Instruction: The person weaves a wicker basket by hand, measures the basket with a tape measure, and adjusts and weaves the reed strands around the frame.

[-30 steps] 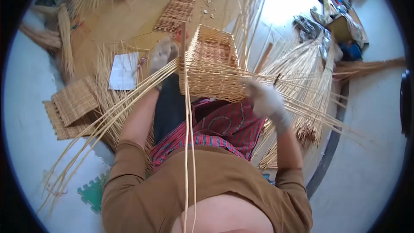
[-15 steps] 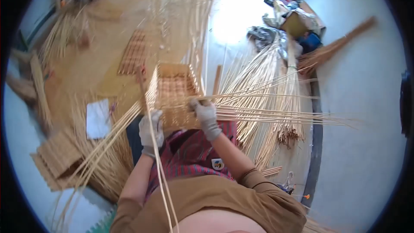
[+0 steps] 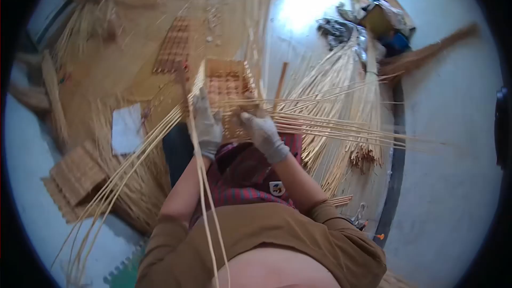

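A half-woven wicker basket (image 3: 225,67) rests at my lap, with long loose strands running out on both sides. My left hand (image 3: 208,130), in a pale glove, lies against its near left corner, fingers stretched up along the side and thumb apart. My right hand (image 3: 262,132), also gloved, is closed at the near right corner. Its fingers pinch wicker strands (image 3: 325,121) where they meet the near wall; the fingertips are blurred. Two long strands (image 3: 205,202) hang from the left side across my body.
A flat woven panel (image 3: 172,45) lies on the floor ahead. Bundles of wicker (image 3: 341,74) spread at right, below a pile of bags (image 3: 373,0). On the left are a white sheet (image 3: 127,129), loose wicker and a woven piece (image 3: 77,173). A stick (image 3: 281,85) stands beside the basket.
The view has shifted. My left hand has moved up along the basket's left side and its fingers are straighter. My right hand stays at the near right corner, slightly turned.
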Action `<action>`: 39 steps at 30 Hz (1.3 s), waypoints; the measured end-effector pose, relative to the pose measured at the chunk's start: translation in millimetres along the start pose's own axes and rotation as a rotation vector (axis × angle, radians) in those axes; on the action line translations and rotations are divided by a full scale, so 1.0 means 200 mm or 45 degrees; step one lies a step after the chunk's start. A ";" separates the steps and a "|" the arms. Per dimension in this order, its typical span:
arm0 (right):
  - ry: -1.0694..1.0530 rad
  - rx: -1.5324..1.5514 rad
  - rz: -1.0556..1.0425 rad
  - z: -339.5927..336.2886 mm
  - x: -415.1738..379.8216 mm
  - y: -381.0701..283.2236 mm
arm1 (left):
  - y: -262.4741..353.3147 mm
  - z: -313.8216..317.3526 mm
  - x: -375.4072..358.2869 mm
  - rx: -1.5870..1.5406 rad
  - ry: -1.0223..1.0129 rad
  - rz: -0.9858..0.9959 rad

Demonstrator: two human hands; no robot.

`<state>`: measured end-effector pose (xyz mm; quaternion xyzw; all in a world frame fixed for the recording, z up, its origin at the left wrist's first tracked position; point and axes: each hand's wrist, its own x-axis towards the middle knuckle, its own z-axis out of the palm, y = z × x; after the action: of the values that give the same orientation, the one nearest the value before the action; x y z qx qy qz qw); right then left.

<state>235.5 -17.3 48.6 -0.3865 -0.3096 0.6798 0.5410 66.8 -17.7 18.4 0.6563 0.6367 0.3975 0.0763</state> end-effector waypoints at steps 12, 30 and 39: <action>-0.284 -2.945 -0.631 0.74 0.79 -0.38 | -0.01 0.01 0.04 -0.287 -0.042 -0.164; 0.484 -0.698 -0.191 -0.27 -0.05 0.07 | -0.16 -0.02 0.13 -1.012 -0.766 -0.451; 0.065 -1.294 -0.570 0.37 0.47 -0.22 | -0.09 0.03 0.17 -0.543 -0.549 -0.714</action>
<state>182.8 84.3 106.2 -0.5399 -0.6600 0.3036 0.4251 51.9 17.7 18.3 0.4950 0.6638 0.3377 0.4475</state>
